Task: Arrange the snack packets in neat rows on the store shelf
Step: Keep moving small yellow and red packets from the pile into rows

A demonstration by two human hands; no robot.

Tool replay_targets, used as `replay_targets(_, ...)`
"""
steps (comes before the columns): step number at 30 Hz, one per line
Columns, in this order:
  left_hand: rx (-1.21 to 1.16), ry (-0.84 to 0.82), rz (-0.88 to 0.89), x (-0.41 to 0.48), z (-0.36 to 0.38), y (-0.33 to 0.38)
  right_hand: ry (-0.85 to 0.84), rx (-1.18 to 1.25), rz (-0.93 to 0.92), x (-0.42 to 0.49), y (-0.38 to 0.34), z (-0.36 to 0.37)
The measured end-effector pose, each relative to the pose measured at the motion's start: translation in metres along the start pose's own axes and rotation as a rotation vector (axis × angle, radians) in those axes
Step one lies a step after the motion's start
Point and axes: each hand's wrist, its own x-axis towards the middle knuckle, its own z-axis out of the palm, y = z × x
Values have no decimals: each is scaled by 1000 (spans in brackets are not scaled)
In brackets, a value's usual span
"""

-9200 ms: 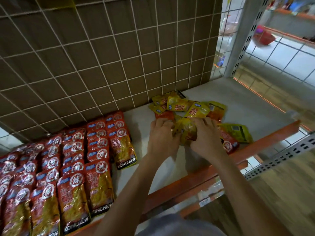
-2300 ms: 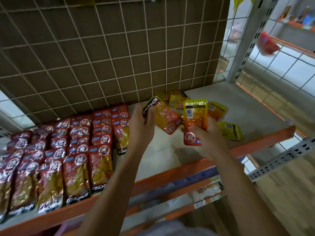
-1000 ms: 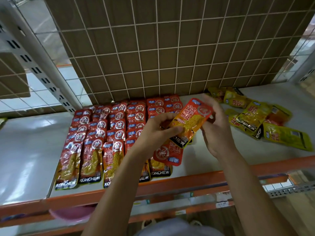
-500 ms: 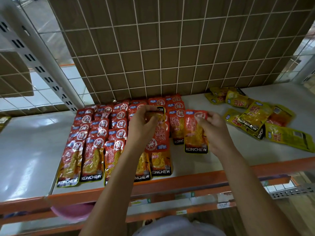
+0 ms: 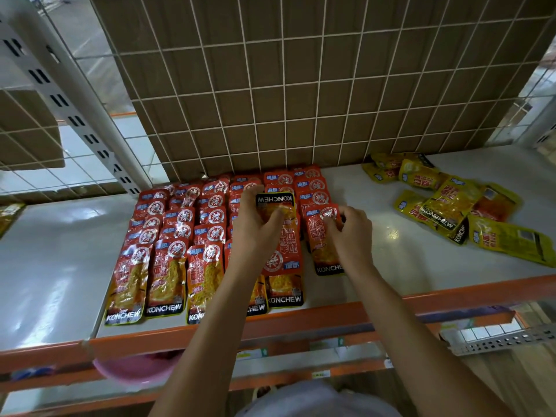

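We see the left hand (image 5: 255, 230) and right hand (image 5: 352, 236) bare, the forearms (image 5: 406, 326) uncovered up to the elbows. Low down shows a pale grey-lavender garment (image 5: 316, 401), plain and smooth.

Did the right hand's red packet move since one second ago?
Yes: the red packet came from above the red rows down into their rightmost column on the shelf.

Shiny, crinkly plastic packets (image 5: 164, 275), glossy white shelf (image 5: 60, 260), painted orange metal rail (image 5: 331, 319), white wire grid (image 5: 283, 84), matt brown cardboard (image 5: 304, 55) behind.
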Motion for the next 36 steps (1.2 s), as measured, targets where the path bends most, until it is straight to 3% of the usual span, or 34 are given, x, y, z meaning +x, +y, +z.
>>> replay_targets(7,-2,-27,31,-2,7,-2,7,-114,28,0,-6,7)
replay_targets(15,42,-64,71,-6,17,-7,138,113,-21,-19,-13,-6)
replay_targets(19,26,-116,101,-9,23,-3,-88,302,-115,-36,-21,-20)
replay_targets(24,394,-56,330,-8,32,-8,-86,221,-95,-38,-15,-24)
replay_targets(28,601,31,366,-7,32,-15,-64,106,-23,-39,-9,-17)
replay_targets(32,657,35,380,-5,33,-19,-19,-54,-8,-44,-9,-7)
replay_targets(36,642,41,389,-5,34,-20,-14,-26,30,-48,-13,-6)
